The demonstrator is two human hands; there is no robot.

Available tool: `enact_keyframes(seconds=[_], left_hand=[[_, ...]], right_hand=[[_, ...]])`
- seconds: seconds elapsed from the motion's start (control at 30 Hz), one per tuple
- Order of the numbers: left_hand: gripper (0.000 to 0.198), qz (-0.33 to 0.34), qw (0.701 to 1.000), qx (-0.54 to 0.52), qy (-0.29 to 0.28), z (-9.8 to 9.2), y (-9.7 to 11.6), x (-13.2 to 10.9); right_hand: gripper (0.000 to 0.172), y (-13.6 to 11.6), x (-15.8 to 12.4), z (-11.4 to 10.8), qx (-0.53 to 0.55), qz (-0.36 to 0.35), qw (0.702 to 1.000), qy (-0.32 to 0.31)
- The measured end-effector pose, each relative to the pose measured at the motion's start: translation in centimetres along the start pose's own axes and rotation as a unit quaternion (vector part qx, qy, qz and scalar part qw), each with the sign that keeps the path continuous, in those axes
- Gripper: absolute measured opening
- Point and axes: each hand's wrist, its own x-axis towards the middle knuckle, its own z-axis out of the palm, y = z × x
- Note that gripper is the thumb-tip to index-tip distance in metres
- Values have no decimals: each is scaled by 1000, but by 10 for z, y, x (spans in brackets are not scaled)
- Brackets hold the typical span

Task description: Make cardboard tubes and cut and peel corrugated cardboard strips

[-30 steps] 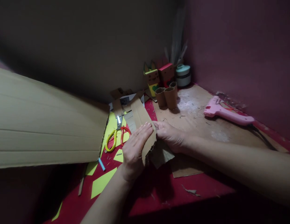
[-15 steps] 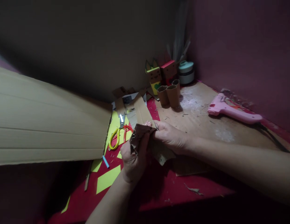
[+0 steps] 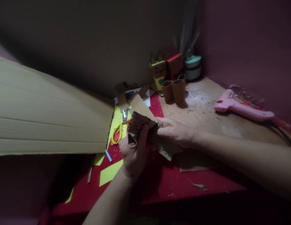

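Note:
Both hands grip a torn, creased piece of brown cardboard above the red tabletop. My left hand is closed around its left side, with the thumb pressed on the ridged face. On the right edge, my right hand pinches the cardboard between thumb and fingers. A loose flap of it hangs below the right hand. Scissors with a yellow handle lie just beyond my left hand, partly covered by it and the cardboard.
A large cardboard panel juts in from the left. A pink glue gun lies at right. Farther back stand small cardboard cups, cardboard figures and a teal-lidded container. Yellow paper and scraps lie on the red table.
The view has shifted slightly, so the background sits higher and farther right. The cardboard is tilted so more of its ridged face shows; both hands keep their hold.

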Motion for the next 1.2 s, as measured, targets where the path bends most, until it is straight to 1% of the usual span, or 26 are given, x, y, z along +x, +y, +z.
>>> enact_keyframes(seconds=[0.1,0.23,0.37,0.47,0.53,0.6,0.67,0.73,0.8,0.87,0.97,1.07,1.13,1.2], left_hand=[[13,-8,1000,10,3,0,4,2],[15,-28,999,-27,-21,1,9,4],[13,-24,999,-34,-1,2,6,4],[14,-16,1000,-24,-6,1,4,6],[14,17,999,-18,-38,-1,3,10],[19,82,992,0,-91,-2,1,15],[25,156,976,21,-150,-3,-3,19],[29,211,963,37,-165,-3,-8,20],[31,229,960,52,-155,-2,-14,19],[31,211,965,61,-143,-2,-18,16],[29,152,978,39,-136,-2,-19,11],[26,97,988,16,-120,-2,-18,8],[25,85,989,21,-116,-3,-17,8],[25,90,988,30,-119,-4,-16,8]], right_hand=[[12,1,0,-2,-9,-5,1000,-9],[14,2,1,-2,-14,-4,1000,4],[14,0,1,1,-7,-7,1000,11],[18,-1,1,3,-9,-24,1000,12],[16,-2,2,3,-18,-46,999,18],[12,-2,2,2,-52,-65,996,40],[9,-1,3,0,-107,-84,988,71],[6,1,4,-2,-149,-102,979,98],[5,3,5,-3,-152,-103,977,111],[7,4,5,-2,-132,-86,982,106],[15,2,3,2,-88,-60,991,82],[16,0,1,4,-68,-46,994,72],[15,0,1,4,-69,-41,994,71],[14,0,1,3,-71,-38,995,66]])
